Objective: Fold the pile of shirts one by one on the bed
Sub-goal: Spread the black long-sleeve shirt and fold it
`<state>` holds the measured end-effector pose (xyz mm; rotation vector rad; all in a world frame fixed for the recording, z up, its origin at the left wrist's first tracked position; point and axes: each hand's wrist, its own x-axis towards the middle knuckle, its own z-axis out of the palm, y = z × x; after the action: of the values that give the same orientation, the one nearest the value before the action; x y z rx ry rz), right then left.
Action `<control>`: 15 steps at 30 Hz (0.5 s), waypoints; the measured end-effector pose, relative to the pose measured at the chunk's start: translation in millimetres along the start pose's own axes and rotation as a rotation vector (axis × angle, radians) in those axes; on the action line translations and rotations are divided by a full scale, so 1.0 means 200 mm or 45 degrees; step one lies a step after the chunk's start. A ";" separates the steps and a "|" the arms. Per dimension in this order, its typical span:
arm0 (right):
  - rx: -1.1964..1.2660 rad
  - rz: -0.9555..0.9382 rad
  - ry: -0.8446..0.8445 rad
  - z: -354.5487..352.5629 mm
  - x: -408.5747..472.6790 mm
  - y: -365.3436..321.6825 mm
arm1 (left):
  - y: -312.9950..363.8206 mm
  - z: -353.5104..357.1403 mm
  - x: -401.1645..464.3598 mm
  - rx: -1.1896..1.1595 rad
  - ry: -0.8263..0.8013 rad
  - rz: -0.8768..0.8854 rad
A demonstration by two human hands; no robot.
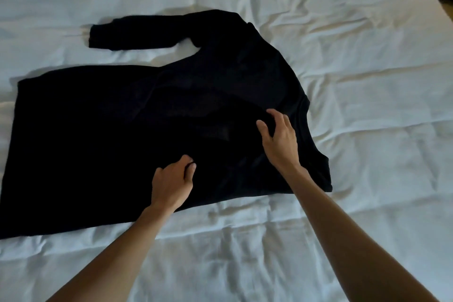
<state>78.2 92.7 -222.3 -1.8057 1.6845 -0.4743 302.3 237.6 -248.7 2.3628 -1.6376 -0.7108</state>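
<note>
We have the black long-sleeved shirt point(152, 115) spread mid-bed point(367, 68), hem toward the left edge. Left hand point(171, 179) pinches the fabric; right hand point(279, 137) grips a fold near the collar. Soft, limp, light; we judge the seams and shoulders best to hold.

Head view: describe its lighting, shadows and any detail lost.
Head view: dim, soft light; the black long-sleeved shirt reads almost flat black, its folds barely visible; the wrinkled white bedsheet shows gentle crease shadows; the left hand and right hand stay sharp; wide-angle bending curves the edges.
</note>
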 end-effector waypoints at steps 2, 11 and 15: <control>-0.125 0.060 0.099 -0.02 -0.12 0.04 | 0.01 0.02 0.01 0.051 -0.007 -0.010; -0.546 0.415 0.044 -0.14 -0.26 0.15 | 0.04 0.15 -0.02 0.333 0.139 -0.040; -0.247 0.354 -0.433 -0.36 -0.16 0.23 | 0.04 0.16 -0.02 0.394 0.103 -0.055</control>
<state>-6.4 110.3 -192.9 -1.6343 1.7435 0.1140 279.0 242.3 -271.3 2.6030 -1.7769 -0.3841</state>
